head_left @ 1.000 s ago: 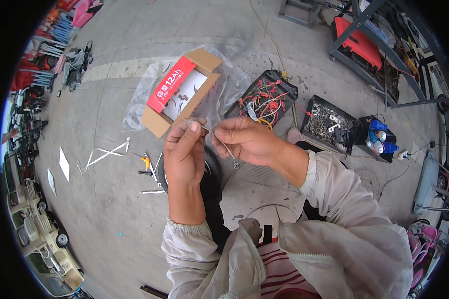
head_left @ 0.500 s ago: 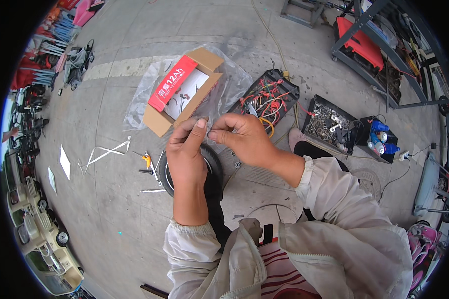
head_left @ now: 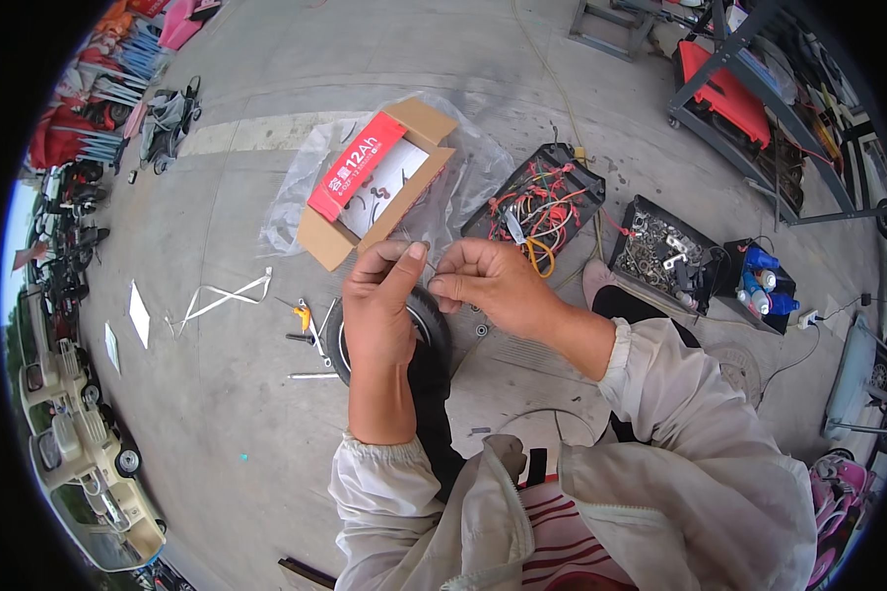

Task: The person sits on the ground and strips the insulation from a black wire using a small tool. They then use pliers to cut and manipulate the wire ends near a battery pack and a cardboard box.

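Observation:
In front of me, my left hand [head_left: 376,300] is closed in a pinch, thumb pressed on the fingers. My right hand [head_left: 493,281], also pinched, faces it a short gap away. A thin dark strand [head_left: 431,266], like a bit of wire, spans the gap between the fingertips; its ends are hidden, and its exact kind is too small to tell. Below the hands a small black-tyred wheel [head_left: 436,320] lies on the floor, partly covered by my left hand and wrist. Beyond them stands an open cardboard box [head_left: 429,120] with a red flap and small dark parts inside.
Clear plastic sheeting [head_left: 284,212] lies under the box. Right of it are a black tray [head_left: 589,197] of tangled wires, a tray of metal hardware [head_left: 650,246] and a bin with blue bottles [head_left: 759,281]. Hand tools [head_left: 310,330] and a white strap [head_left: 222,300] lie left.
The whole view has shifted slightly, so the floor things sit a little further right and lower. Both hands keep their pinch, with the fingertips close together.

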Demonstrator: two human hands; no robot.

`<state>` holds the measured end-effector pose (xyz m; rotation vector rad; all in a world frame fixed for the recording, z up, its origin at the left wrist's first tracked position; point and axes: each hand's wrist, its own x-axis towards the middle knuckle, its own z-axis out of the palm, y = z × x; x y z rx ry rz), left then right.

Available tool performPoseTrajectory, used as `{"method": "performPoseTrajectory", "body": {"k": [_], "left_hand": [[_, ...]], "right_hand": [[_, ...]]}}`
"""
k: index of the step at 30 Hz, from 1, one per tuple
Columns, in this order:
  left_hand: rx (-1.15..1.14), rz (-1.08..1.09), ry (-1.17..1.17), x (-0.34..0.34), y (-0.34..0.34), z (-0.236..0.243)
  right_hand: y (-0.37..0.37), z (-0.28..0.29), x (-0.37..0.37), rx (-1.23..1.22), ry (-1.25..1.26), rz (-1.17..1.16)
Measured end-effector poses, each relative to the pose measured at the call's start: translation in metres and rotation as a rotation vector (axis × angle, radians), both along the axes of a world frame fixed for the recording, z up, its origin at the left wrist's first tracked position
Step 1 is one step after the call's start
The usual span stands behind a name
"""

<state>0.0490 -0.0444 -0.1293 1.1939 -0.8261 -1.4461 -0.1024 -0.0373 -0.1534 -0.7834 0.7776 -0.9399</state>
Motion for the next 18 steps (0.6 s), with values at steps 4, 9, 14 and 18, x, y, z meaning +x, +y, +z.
{"method": "performPoseTrajectory", "body": {"k": [4,9,14,18], "left_hand": [[0.118,0.013,0.270,0.000,0.002,0.001],[0.070,-0.141,0.348,0.015,-0.001,-0.001],[0.046,0.066,0.309,0.028,-0.008,-0.008],[-0.081,0.392,-0.202,0.064,-0.043,-0.011]], "right_hand": [[0.001,-0.012,-0.001,-0.126,0.107,0.010],[0.003,-0.012,-0.007,0.158,-0.316,0.252],[0.001,-0.006,-0.004,0.129,0.056,0.263],[-0.007,0.006,-0.029,0.162,0.174,0.079]]}}
